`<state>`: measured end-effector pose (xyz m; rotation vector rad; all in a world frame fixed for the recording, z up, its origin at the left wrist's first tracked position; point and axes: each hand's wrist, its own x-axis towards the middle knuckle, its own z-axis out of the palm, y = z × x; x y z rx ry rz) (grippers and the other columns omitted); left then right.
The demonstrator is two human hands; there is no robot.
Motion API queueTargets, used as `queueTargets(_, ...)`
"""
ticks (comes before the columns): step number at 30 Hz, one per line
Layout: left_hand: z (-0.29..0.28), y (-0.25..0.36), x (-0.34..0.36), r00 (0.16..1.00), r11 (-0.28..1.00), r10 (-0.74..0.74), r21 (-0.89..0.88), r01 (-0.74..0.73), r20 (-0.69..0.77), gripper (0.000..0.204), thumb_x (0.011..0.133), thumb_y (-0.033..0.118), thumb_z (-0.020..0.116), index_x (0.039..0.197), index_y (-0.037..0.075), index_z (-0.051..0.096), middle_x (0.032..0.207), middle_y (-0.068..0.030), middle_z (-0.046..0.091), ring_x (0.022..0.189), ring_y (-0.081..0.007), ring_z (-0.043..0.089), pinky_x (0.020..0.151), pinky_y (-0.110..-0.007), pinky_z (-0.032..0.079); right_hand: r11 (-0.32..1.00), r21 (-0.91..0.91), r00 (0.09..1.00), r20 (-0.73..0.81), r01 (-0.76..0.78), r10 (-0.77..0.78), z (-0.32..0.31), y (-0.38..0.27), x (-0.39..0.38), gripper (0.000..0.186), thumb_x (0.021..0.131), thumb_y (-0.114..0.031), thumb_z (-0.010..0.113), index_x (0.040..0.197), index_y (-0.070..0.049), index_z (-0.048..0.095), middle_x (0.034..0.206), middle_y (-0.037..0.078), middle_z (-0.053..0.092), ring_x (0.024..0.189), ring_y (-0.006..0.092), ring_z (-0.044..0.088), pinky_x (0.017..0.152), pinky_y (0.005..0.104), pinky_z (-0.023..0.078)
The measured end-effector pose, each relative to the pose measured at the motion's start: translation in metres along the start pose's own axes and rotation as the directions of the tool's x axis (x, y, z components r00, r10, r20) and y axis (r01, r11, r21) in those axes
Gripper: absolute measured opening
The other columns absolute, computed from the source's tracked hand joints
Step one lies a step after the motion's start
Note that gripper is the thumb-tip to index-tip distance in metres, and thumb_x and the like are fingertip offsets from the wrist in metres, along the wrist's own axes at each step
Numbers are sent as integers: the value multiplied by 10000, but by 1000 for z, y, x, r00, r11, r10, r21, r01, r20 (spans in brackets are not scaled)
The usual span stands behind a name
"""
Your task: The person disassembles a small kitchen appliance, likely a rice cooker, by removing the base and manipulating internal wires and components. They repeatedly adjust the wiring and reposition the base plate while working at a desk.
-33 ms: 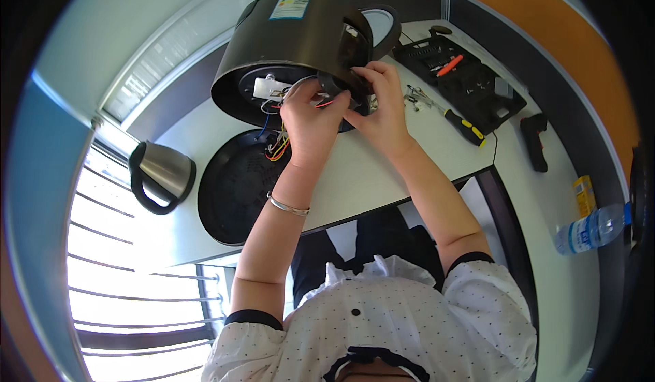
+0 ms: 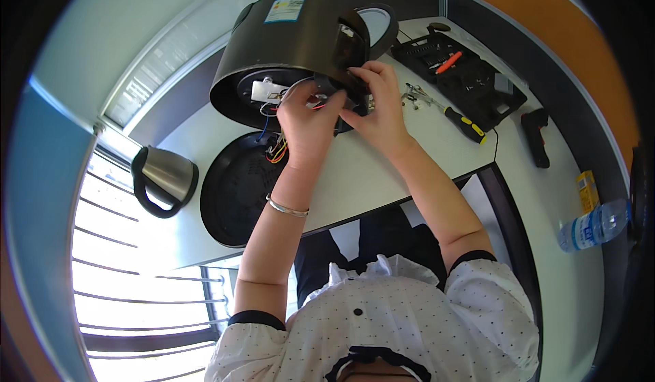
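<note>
A dark round kitchen appliance (image 2: 286, 41), much like an electric cooker, lies on its side at the table's back with its underside opened. Inside show a white block (image 2: 265, 91) and thin wires. My left hand (image 2: 305, 119) reaches into the opening, fingers curled and tips partly hidden among the wires, thumb at a black plastic part (image 2: 332, 87). Pressed against the same part from the right is my right hand (image 2: 382, 106), its fingers bent round the edge. Below, the black round base cover (image 2: 232, 198) rests on the table, with coloured wires (image 2: 278, 151) running up from it.
A steel kettle (image 2: 166, 179) stands at the left. To the right lie a yellow-and-black screwdriver (image 2: 465, 124), an open black tool case (image 2: 471, 75) with a red tool (image 2: 449, 62), and a black pistol-shaped tool (image 2: 535, 136). Farther right are a yellow box (image 2: 587, 189) and a water bottle (image 2: 593, 228).
</note>
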<state>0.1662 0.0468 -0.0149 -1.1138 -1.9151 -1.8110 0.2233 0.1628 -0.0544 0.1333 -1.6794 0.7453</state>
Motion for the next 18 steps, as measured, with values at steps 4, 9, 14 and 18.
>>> queueTargets(4, -12, 5, 4, 980, 959, -181, -208, 195, 81, 155, 755, 80, 672, 810, -64, 649, 742, -47, 625, 662, -92, 539, 622, -226, 432, 995, -85, 998, -26, 56, -58, 1, -5, 0, 644, 529, -57, 801, 1114, -50, 533, 1082, 142, 473, 1001, 315, 486, 850, 372, 424)
queueTargets(9, -2, 11, 10, 964, 951, -260, -158, 267, 65, 165, 816, 119, 650, 921, -8, 661, 762, -22, 616, 624, -66, 463, 546, -216, 346, 991, -97, 994, -47, 94, -99, -5, 6, 2, 627, 572, -189, 774, 1105, -33, 482, 1097, 196, 463, 1071, 403, 433, 916, 486, 366)
queueTargets(14, -17, -2, 7, 977, 956, -204, -203, 212, 59, 97, 867, 21, 554, 897, -39, 624, 872, -55, 635, 793, -98, 549, 709, -222, 426, 993, -122, 999, -45, 2, -7, -3, -17, 5, 665, 562, -171, 798, 1128, -33, 477, 1085, 175, 474, 990, 373, 473, 845, 452, 399)
queueTargets(18, -3, -22, 3, 971, 922, -216, -305, 238, 105, 93, 892, 33, 530, 897, -14, 610, 879, -30, 622, 847, -87, 534, 772, -235, 427, 998, -62, 1000, -19, 5, -6, -8, -3, 0, 680, 522, -101, 789, 1115, -10, 468, 1056, 169, 471, 977, 363, 464, 870, 445, 399)
